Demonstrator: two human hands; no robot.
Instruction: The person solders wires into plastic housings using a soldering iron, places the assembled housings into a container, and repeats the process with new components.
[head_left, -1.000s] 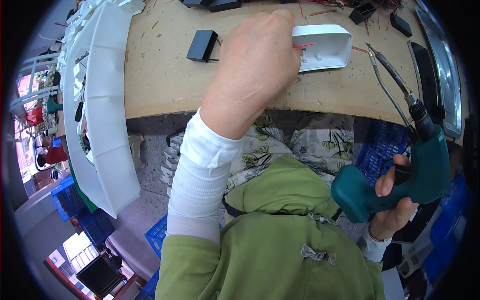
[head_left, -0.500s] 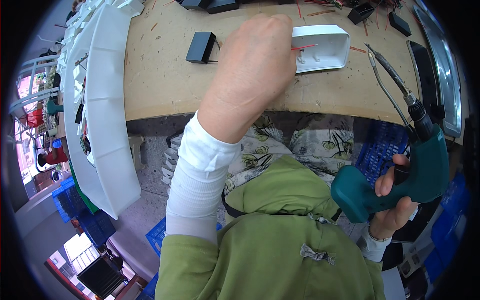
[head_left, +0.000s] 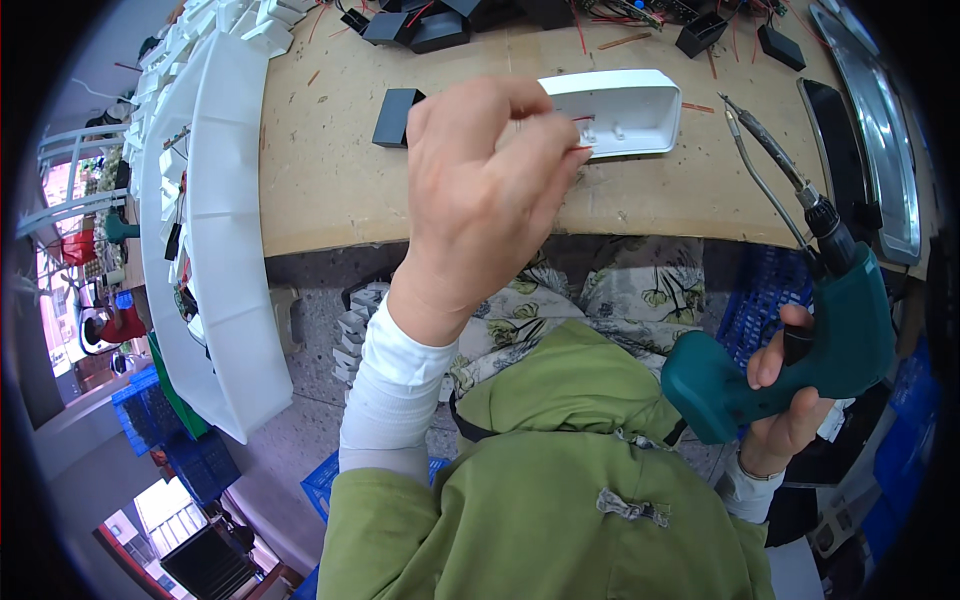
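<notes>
My left hand (head_left: 485, 195) is at the bench's near edge, finger and thumb drawn together in a pinch. A short bit of red wire (head_left: 583, 148) shows at its fingertips; the rest is hidden by the hand. Just beyond lies an open white plastic housing (head_left: 640, 110), hollow side up, with small pegs inside; its left end is covered by my fingers. Left of the hand stands a black box (head_left: 396, 117), partly hidden. At the right, my right hand (head_left: 785, 390) is wrapped round a dark green soldering gun (head_left: 850, 320), its tip and thin metal feed tube pointing up above the bench.
A long white bin (head_left: 235, 270) full of white parts runs along the left. Several black boxes (head_left: 440, 32) and loose wires are at the far edge. At the right lie a dark phone-like slab (head_left: 835, 150) and a metal tray (head_left: 895, 170). Blue crates (head_left: 765, 290) stand below.
My left hand has drawn back toward me from over the white housing, its fingers now bent into view. The right hand and soldering gun stay almost the same. The whole view has shifted slightly.
</notes>
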